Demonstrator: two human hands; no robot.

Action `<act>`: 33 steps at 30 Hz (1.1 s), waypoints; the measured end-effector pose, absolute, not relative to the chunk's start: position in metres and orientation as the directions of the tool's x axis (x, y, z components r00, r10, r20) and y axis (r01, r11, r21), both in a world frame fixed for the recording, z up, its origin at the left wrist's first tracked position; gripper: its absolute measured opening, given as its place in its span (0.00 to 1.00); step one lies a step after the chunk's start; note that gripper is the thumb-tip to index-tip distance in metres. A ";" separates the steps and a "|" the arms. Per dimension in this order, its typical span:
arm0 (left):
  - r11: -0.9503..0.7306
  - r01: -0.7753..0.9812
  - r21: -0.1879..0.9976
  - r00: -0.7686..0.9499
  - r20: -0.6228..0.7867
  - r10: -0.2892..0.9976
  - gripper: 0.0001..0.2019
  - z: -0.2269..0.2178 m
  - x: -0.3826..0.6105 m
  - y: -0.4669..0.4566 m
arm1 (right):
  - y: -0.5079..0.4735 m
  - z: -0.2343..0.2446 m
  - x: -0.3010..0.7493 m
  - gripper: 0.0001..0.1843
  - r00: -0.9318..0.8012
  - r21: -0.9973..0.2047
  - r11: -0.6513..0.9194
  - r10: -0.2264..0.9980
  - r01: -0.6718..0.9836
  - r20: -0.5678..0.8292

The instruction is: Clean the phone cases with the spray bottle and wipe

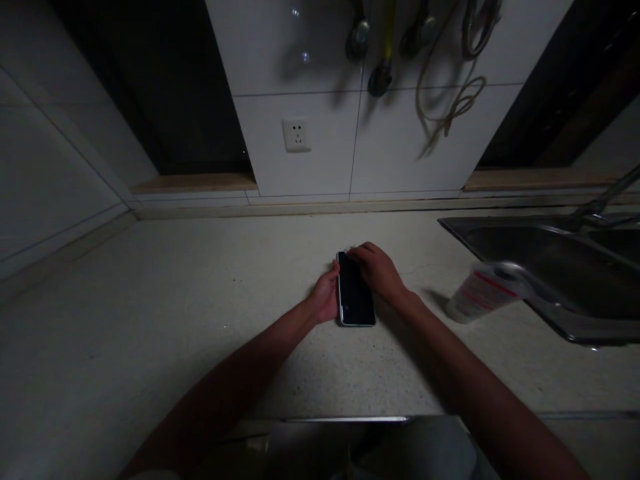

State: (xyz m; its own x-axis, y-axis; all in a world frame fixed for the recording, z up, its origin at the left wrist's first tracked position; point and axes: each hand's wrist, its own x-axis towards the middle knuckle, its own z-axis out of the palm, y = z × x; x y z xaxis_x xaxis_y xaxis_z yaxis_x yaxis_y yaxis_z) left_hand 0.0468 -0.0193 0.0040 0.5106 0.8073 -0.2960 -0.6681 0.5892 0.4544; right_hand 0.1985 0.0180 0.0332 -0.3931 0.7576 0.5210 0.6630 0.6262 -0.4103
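We have a black smartphone (356, 293) lying flat on a speckled cream countertop (150, 320), its screen dark and its long edges between our hands. Our left hand (325, 291) cups the left edge, while our right hand (377, 271) curls over the top right corner; both are closed in against the phone, holding it. To our right, a white tube (483, 293) with red print lies beside a stainless steel sink (550, 267). A wall socket (297, 135) sits on the tiles ahead.
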 end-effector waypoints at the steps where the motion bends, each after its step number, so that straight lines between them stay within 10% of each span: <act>1: 0.589 -0.669 0.453 0.504 -0.304 0.808 0.25 0.004 0.047 -0.019 | 0.018 0.033 0.196 0.17 -0.393 -0.414 0.627 0.758 0.660 0.521; 18: 0.626 -0.609 0.486 0.577 -0.270 0.771 0.36 0.013 0.043 -0.025 | -0.082 0.023 0.229 0.23 -0.748 -0.477 0.829 0.509 0.293 0.425; 33: 0.603 -0.665 0.441 0.517 -0.311 0.797 0.28 0.020 0.048 -0.025 | -0.008 0.035 0.218 0.17 -0.432 -0.323 0.602 0.773 0.730 0.464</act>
State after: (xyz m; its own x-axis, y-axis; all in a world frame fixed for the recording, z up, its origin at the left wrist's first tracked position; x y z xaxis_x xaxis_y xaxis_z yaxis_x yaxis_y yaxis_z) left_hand 0.0478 -0.0247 0.0200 0.5170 0.7975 -0.3110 -0.6647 0.6030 0.4412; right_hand 0.2185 -0.0083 0.0348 -0.4320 0.7734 0.4638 0.7305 0.6017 -0.3230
